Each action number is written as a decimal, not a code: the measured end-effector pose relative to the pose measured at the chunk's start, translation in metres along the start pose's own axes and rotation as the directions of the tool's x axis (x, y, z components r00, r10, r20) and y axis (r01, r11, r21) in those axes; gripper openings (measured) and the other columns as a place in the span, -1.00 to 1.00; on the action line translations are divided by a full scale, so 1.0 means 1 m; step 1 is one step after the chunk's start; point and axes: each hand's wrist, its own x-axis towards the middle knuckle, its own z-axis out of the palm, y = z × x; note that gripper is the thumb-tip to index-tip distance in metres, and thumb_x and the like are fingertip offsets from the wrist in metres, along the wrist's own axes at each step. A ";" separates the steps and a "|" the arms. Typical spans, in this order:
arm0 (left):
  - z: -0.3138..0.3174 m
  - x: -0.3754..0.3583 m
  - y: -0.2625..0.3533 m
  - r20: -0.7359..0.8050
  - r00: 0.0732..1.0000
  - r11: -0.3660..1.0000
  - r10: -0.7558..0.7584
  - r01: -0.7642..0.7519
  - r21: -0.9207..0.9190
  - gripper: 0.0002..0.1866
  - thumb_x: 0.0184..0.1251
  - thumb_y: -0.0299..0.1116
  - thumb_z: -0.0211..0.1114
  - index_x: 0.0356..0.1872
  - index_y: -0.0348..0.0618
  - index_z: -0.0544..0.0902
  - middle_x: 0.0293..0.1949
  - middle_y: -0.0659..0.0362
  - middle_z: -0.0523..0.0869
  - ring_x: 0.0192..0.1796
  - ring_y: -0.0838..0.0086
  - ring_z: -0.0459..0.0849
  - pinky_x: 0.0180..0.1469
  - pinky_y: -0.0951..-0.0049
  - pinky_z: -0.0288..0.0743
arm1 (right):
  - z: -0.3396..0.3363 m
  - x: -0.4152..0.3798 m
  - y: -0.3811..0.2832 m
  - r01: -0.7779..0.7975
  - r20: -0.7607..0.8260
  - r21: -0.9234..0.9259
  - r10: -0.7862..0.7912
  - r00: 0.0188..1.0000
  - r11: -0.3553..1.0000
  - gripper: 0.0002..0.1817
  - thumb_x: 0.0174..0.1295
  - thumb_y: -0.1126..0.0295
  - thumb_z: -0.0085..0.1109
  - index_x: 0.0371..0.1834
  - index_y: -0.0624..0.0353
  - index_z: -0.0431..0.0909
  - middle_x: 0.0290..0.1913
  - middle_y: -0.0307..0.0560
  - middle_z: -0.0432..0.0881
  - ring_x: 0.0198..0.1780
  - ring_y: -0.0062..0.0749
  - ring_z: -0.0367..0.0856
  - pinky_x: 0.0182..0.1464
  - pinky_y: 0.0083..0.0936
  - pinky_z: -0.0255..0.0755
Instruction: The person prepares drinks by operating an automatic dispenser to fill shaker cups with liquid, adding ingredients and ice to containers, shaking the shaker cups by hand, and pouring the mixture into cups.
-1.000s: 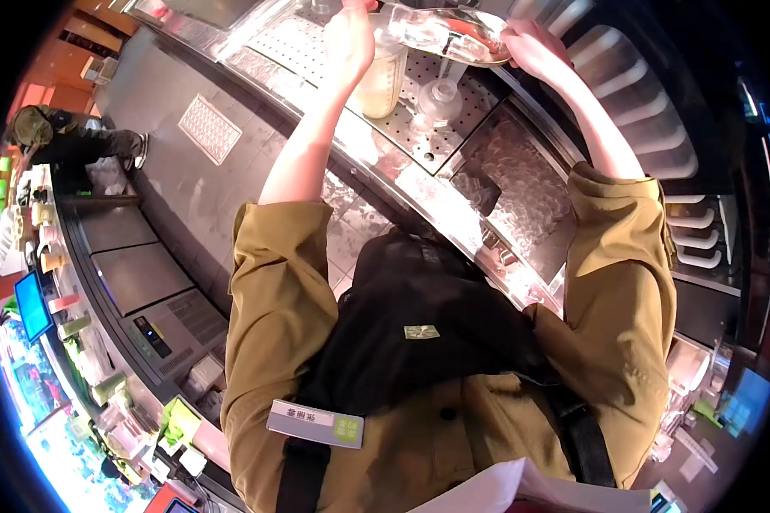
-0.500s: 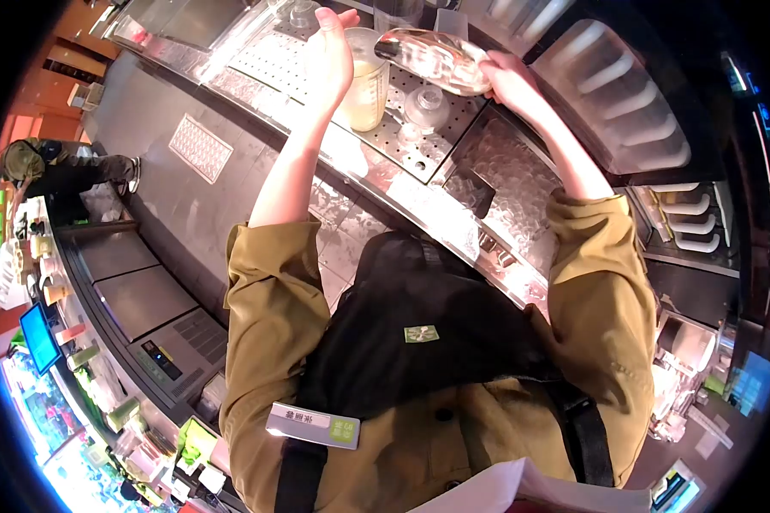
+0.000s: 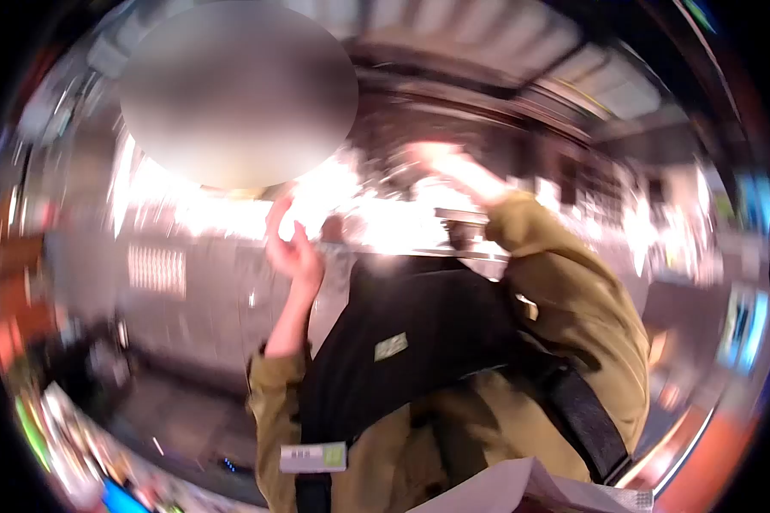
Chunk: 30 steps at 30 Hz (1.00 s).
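Note:
My left hand [image 3: 293,244] is raised by the front edge of the brightly lit counter [image 3: 218,214]. Its thumb stands apart from the fingers, and I make out nothing in it. Farther right, my right hand [image 3: 441,158] reaches over the counter, smeared by motion and glare. Its fingers cannot be made out, nor whether it holds anything. The measuring jug and the shiny vessel seen earlier cannot be made out now; a grey blurred oval hides the upper left of the view.
A dark square-edged fitting [image 3: 460,231] is at the counter front near my right forearm. Behind the counter runs a rack with pale curved shapes [image 3: 453,30]. A floor grate [image 3: 156,270] lies to the left on grey flooring.
The view has swung round and blurred. My left hand has come back towards my body, to the counter's front edge. The shiny vessel in my right hand is no longer discernible.

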 end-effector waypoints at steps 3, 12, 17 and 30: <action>0.040 -0.019 0.011 0.183 0.983 0.999 -0.009 0.016 -0.040 -0.70 0.27 -0.54 0.02 0.01 -0.40 0.48 -0.04 -0.07 0.58 0.03 0.15 0.53 0.16 0.27 0.32 | 0.026 0.027 -0.033 0.062 0.010 -0.126 -0.061 0.998 0.990 -0.67 0.22 0.16 0.02 -0.17 0.15 0.62 -0.11 -0.03 0.62 -0.04 -0.28 0.58 0.02 -0.41 0.42; 0.209 -0.059 0.088 0.486 0.870 0.904 -0.083 0.270 -0.330 -0.70 0.42 -0.49 -0.04 0.09 -0.41 0.40 -0.25 0.03 0.64 -0.14 0.39 0.59 0.06 0.42 0.40 | 0.043 -0.240 0.185 0.410 -0.705 0.685 0.690 0.164 0.602 -0.61 0.02 0.17 0.17 -0.17 0.21 0.47 -0.20 0.00 0.56 -0.11 -0.25 0.54 -0.02 -0.39 0.42; 0.322 -0.135 0.161 0.603 0.798 0.951 0.006 0.182 -0.252 -0.65 0.43 -0.48 -0.09 0.18 -0.41 0.34 -0.11 0.04 0.60 -0.04 0.37 0.56 0.16 0.35 0.34 | 0.146 -0.371 0.486 -0.104 -0.502 0.815 0.607 -0.616 0.569 -0.08 -0.11 0.15 0.37 0.24 0.28 0.00 0.18 0.18 0.24 0.22 -0.15 0.22 0.25 -0.30 0.15; 0.376 -0.206 0.278 0.812 0.576 0.893 -0.090 0.408 -0.190 -0.14 -0.05 -0.19 0.44 0.30 -0.18 0.21 0.24 0.01 0.33 0.27 0.20 0.33 0.26 0.32 0.26 | 0.054 -0.358 0.395 0.482 -0.769 0.610 0.322 0.552 0.629 -0.08 -0.15 0.41 0.43 0.30 0.28 0.08 0.18 0.13 0.33 0.18 -0.16 0.37 0.23 -0.23 0.27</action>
